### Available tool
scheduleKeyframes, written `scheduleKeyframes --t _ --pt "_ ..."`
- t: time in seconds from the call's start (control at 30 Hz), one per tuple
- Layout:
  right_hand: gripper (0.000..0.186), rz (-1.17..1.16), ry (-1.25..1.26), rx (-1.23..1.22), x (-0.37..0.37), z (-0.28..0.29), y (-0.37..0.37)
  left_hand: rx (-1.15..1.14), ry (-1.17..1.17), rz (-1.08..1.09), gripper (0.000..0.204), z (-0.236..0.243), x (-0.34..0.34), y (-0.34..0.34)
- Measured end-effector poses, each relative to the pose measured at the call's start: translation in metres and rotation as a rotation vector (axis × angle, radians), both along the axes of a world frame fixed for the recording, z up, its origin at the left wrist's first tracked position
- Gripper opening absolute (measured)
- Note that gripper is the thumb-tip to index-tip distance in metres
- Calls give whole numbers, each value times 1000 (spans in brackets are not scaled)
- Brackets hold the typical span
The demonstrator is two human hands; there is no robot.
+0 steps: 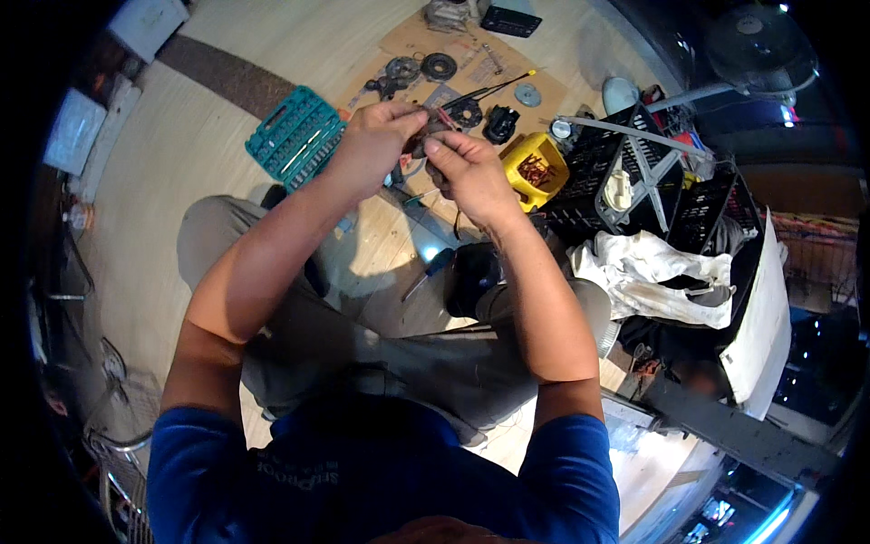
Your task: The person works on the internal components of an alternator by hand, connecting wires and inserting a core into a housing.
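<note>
Over on the left, a teal tool case lies open on the floor, its bits and sockets in view. Now the left hand: thumb and fingers pinched close around one side of a small dark part, held up between the two hands above the cardboard. Below it, a blue-handled screwdriver rests on the floor, while beyond, a dark ring lies loose on the cardboard. Here's the right hand, thumb pressing, fingers curled beneath, gripping the other side of that same part. Further right, a black component and a grey disc sit apart, then a yellow container of copper-coloured pieces. So where does it stand? Midway, by the look of it: several pieces separate, nothing visibly joined up, the held part unfinished; how much remains, one cannot tell.
</note>
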State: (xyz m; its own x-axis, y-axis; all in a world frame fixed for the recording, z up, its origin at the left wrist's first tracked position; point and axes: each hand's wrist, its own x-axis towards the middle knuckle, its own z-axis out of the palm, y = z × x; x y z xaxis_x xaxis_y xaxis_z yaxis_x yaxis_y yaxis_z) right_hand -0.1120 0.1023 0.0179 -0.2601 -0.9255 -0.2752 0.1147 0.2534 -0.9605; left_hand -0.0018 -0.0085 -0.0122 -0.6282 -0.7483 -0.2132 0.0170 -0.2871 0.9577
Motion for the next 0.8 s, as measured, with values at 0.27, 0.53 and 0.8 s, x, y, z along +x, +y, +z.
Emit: scheduleKeyframes --t 0.27,0.53,0.8 --pt "20 25 -208 67 4 -15 -2 301 522 -153 24 12 11 -11" --pt "19 244 9 233 -25 5 -2 -123 30 -633 21 48 40 -26" --pt "15 10 -164 175 -7 5 -3 -850 -392 -131 24 7 16 0"
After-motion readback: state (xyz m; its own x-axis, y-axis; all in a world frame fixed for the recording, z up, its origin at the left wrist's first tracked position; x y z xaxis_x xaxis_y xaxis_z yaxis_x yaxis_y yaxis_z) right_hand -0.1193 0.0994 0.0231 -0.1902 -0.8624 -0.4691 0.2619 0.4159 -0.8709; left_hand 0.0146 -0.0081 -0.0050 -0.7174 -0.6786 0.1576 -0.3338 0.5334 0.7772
